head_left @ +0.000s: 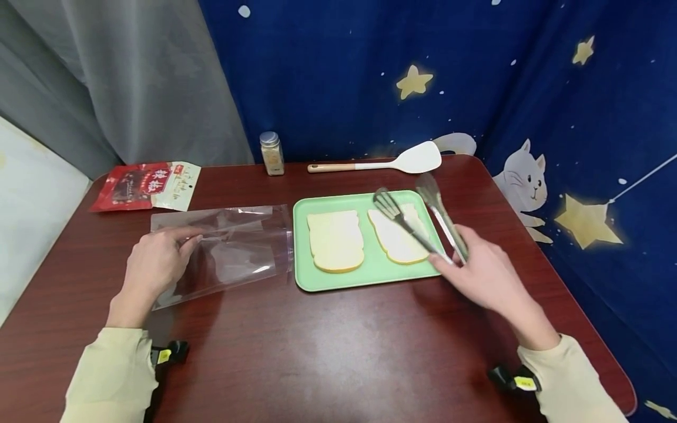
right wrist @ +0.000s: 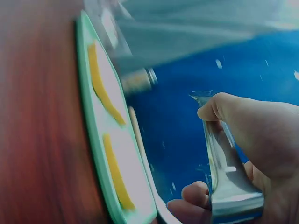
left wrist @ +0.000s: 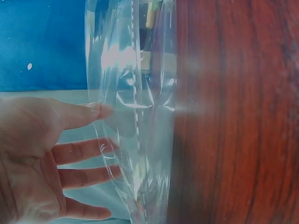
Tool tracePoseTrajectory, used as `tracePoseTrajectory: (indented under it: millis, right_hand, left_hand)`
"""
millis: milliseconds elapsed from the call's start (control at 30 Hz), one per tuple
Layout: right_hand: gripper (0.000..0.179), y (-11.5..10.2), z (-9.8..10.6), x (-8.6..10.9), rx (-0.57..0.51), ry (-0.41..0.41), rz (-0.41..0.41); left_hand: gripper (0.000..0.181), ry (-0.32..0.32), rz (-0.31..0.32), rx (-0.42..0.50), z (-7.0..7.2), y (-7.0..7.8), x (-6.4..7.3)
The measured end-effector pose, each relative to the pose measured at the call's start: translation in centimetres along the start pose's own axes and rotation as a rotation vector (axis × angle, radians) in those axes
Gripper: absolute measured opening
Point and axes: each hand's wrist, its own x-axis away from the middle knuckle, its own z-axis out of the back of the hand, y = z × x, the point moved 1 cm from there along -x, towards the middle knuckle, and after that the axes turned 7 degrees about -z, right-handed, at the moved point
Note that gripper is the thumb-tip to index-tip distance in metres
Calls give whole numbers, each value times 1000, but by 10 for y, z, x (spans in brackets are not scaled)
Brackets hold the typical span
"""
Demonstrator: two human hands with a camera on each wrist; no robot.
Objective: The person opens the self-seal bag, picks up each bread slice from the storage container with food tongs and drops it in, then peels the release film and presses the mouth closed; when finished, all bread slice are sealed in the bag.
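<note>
My left hand [head_left: 153,264] pinches the upper film of a clear plastic bag [head_left: 240,258] between thumb and forefinger. In the left wrist view the other fingers spread behind the see-through film. With my right hand [head_left: 489,273] I hold metal tongs [head_left: 446,226] near their hinged end, the two arms spread apart. One slotted tip appears over the right bread slice [head_left: 394,241] in the head view. Another bread slice [head_left: 335,241] lies flat to its left. Both slices rest on a light green tray [head_left: 338,282]. The right wrist view shows the tongs' bent end [right wrist: 236,203] inside my grip.
Behind the tray lies a white spatula [head_left: 418,158] with a wooden handle. A seasoning jar [head_left: 272,154] stands at the table's back edge. The red packet [head_left: 140,187] lies at the back left. Curtains hang behind the dark wooden table [head_left: 328,358].
</note>
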Motion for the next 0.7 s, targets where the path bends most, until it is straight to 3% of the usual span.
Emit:
tracePoseTrajectory:
  millis: [167,333,700]
  right_hand:
    - [88,-29,-20,19,13,-67,19]
    - [88,-49,-37,34,52,-120,66]
    - [86,-74,-63,49,119,-128,161]
  left_hand:
    - [29,-4,-3,-3,0,-1,0]
    - [29,-4,-7,-2,1,-1,0]
    - [29,-5,-18,4,1,0,2]
